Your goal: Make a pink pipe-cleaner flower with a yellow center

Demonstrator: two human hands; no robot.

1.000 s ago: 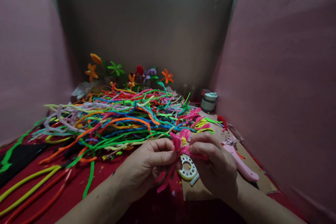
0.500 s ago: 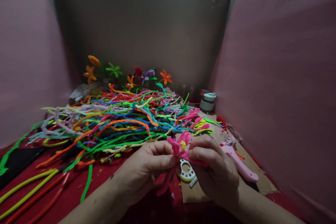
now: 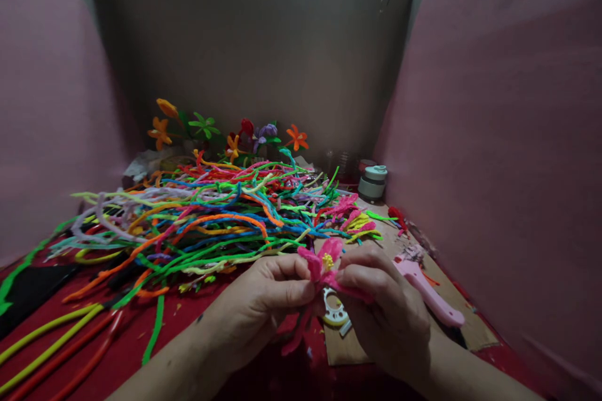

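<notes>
A pink pipe-cleaner flower (image 3: 333, 250) with a yellow centre is held up between both hands, over the front of the table. My left hand (image 3: 277, 294) pinches its left petals between thumb and fingers. On the other side, my right hand (image 3: 385, 307) has its fingers closed on a right-hand petal. More pink petals hang below the left fingertips. Behind and under the flower, a white ring-shaped tool (image 3: 335, 310) lies on a piece of cardboard (image 3: 345, 348), partly covered by my right hand.
A large pile of coloured pipe cleaners (image 3: 211, 213) spreads across the red cloth (image 3: 188, 332). Finished flowers (image 3: 204, 125) stand behind it. At right are a pink-handled tool (image 3: 433, 294) and a lidded jar (image 3: 372, 183). Walls close in both sides.
Almost nothing differs. Both hands keep the same hold on the flower, with only a very slight shift of the fingers and the view.
</notes>
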